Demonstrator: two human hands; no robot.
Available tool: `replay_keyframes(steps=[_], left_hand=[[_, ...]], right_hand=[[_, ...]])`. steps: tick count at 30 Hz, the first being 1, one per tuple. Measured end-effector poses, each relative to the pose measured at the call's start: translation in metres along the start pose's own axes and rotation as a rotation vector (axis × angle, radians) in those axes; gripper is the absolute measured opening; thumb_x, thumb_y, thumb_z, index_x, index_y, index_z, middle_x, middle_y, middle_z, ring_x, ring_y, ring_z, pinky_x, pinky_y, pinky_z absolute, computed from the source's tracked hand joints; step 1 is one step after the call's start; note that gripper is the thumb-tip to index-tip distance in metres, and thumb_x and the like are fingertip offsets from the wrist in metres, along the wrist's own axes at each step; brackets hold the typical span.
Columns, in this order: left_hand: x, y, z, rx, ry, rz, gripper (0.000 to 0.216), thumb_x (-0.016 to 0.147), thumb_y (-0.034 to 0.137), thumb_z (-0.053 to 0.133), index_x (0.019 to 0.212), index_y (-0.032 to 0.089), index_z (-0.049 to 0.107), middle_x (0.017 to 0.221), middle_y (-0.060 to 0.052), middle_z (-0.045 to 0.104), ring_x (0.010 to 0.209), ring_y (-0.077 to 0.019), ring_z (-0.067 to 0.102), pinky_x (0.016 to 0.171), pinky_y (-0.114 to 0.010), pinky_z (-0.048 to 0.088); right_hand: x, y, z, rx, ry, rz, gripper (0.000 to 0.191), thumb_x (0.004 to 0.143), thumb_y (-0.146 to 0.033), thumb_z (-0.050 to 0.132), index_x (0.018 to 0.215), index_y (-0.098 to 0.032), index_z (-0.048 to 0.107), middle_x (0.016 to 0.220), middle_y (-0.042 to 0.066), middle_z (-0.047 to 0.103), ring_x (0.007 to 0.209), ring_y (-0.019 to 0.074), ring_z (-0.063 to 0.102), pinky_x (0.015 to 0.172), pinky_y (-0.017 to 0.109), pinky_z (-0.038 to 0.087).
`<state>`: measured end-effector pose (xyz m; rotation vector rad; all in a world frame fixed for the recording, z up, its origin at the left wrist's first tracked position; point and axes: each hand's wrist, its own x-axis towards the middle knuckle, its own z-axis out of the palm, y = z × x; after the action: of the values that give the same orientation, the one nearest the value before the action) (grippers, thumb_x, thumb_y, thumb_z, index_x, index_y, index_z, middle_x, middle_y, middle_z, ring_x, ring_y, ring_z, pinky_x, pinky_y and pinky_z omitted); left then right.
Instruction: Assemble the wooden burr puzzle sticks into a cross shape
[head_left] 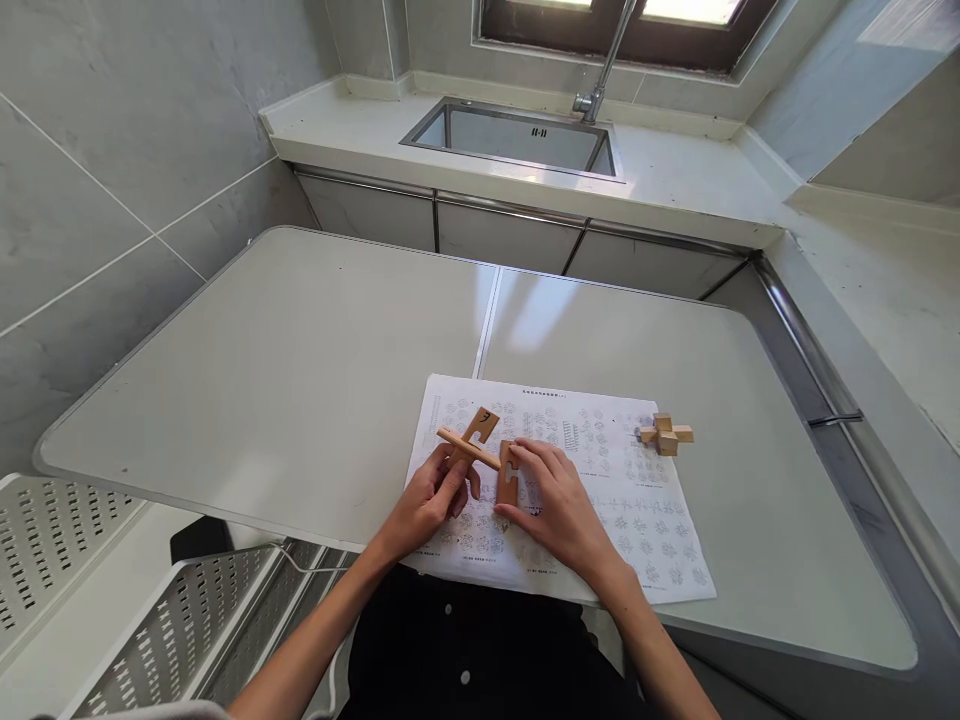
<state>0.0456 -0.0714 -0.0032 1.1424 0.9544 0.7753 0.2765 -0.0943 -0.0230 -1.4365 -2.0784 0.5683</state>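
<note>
My left hand pinches two crossed, notched wooden puzzle bars just above a printed instruction sheet. My right hand grips a third notched wooden bar, standing on the sheet right beside the crossed pair. An assembled wooden cross-shaped puzzle rests on the sheet's far right corner, apart from both hands.
The sheet lies on a pale folding table with a centre seam. Behind it a countertop holds a steel sink and tap. White perforated racks stand low at the left. Tiled wall is on the left, a counter edge on the right.
</note>
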Motion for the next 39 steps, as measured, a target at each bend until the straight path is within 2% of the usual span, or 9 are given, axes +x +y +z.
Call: replay_keyframes(steps=[3, 9, 12, 14, 21, 24, 28, 33, 39], left_hand=[[0.0, 0.002, 0.0, 0.004, -0.008, 0.01, 0.043, 0.104, 0.059, 0.052, 0.118, 0.018, 0.051, 0.086, -0.001, 0.064, 0.053, -0.0069, 0.043, 0.053, -0.026, 0.036], [-0.001, 0.005, 0.001, 0.027, -0.036, 0.023, 0.043, 0.105, 0.056, 0.053, 0.124, 0.018, 0.052, 0.097, -0.006, 0.069, 0.057, -0.0079, 0.049, 0.058, -0.027, 0.04], [-0.002, 0.005, 0.001, 0.025, -0.059, 0.009, 0.047, 0.105, 0.056, 0.053, 0.134, 0.018, 0.049, 0.1, -0.007, 0.069, 0.058, -0.0086, 0.051, 0.061, -0.027, 0.043], [-0.002, 0.005, 0.0, 0.02, -0.076, 0.005, 0.051, 0.105, 0.056, 0.052, 0.139, 0.019, 0.048, 0.099, -0.006, 0.069, 0.059, -0.0092, 0.051, 0.063, -0.028, 0.045], [-0.003, -0.004, -0.004, 0.043, -0.073, 0.013, 0.059, 0.105, 0.06, 0.051, 0.145, 0.018, 0.048, 0.087, -0.003, 0.066, 0.058, -0.0105, 0.052, 0.061, -0.028, 0.043], [-0.002, -0.006, -0.005, 0.059, -0.067, 0.011, 0.06, 0.105, 0.06, 0.05, 0.146, 0.017, 0.046, 0.076, 0.001, 0.061, 0.056, -0.0112, 0.05, 0.06, -0.028, 0.042], [-0.002, -0.004, -0.004, 0.092, -0.081, 0.032, 0.054, 0.106, 0.059, 0.047, 0.14, 0.017, 0.05, 0.079, 0.0, 0.06, 0.058, -0.0117, 0.05, 0.06, -0.028, 0.042], [-0.005, -0.001, -0.001, 0.285, -0.116, 0.039, 0.04, 0.107, 0.054, 0.046, 0.116, 0.018, 0.062, 0.075, -0.001, 0.06, 0.065, -0.0159, 0.053, 0.064, -0.028, 0.044], [-0.006, 0.0, -0.001, 0.422, -0.125, 0.124, 0.036, 0.106, 0.048, 0.048, 0.101, 0.019, 0.068, 0.082, -0.007, 0.07, 0.076, -0.0222, 0.063, 0.073, -0.032, 0.05]], right_hand=[[0.002, -0.003, -0.004, 0.051, 0.08, 0.065, 0.064, 0.087, -0.043, 0.082, 0.143, -0.029, 0.055, 0.141, 0.014, 0.06, 0.131, 0.0363, 0.06, 0.106, 0.057, 0.056], [-0.004, -0.027, 0.004, 0.353, 0.285, 0.28, 0.063, 0.088, -0.054, 0.08, 0.139, -0.025, 0.057, 0.136, 0.015, 0.063, 0.108, 0.0286, 0.069, 0.095, 0.049, 0.061], [-0.007, -0.044, 0.012, 0.646, 0.258, 0.383, 0.059, 0.096, -0.055, 0.07, 0.144, -0.024, 0.054, 0.128, 0.014, 0.07, 0.104, 0.0277, 0.073, 0.092, 0.047, 0.064], [-0.008, -0.052, 0.017, 0.796, 0.23, 0.414, 0.056, 0.102, -0.054, 0.062, 0.148, -0.024, 0.052, 0.126, 0.015, 0.072, 0.111, 0.0293, 0.074, 0.091, 0.046, 0.065], [-0.006, -0.055, 0.02, 0.883, 0.177, 0.413, 0.058, 0.104, -0.057, 0.056, 0.153, -0.026, 0.049, 0.148, 0.016, 0.064, 0.126, 0.0303, 0.071, 0.099, 0.047, 0.064], [-0.005, -0.053, 0.021, 0.988, 0.163, 0.391, 0.058, 0.103, -0.054, 0.061, 0.153, -0.027, 0.05, 0.151, 0.016, 0.062, 0.13, 0.0314, 0.069, 0.102, 0.049, 0.063], [-0.006, -0.055, 0.022, 1.073, 0.164, 0.367, 0.06, 0.099, -0.047, 0.07, 0.153, -0.028, 0.053, 0.151, 0.015, 0.062, 0.133, 0.034, 0.067, 0.102, 0.051, 0.063], [-0.007, -0.053, 0.023, 1.077, 0.12, 0.369, 0.064, 0.095, -0.046, 0.075, 0.153, -0.03, 0.054, 0.151, 0.014, 0.063, 0.133, 0.0349, 0.066, 0.102, 0.053, 0.063], [-0.004, -0.054, 0.018, 1.083, 0.079, 0.405, 0.073, 0.088, -0.047, 0.082, 0.153, -0.028, 0.055, 0.15, 0.014, 0.063, 0.133, 0.037, 0.066, 0.107, 0.057, 0.059]])
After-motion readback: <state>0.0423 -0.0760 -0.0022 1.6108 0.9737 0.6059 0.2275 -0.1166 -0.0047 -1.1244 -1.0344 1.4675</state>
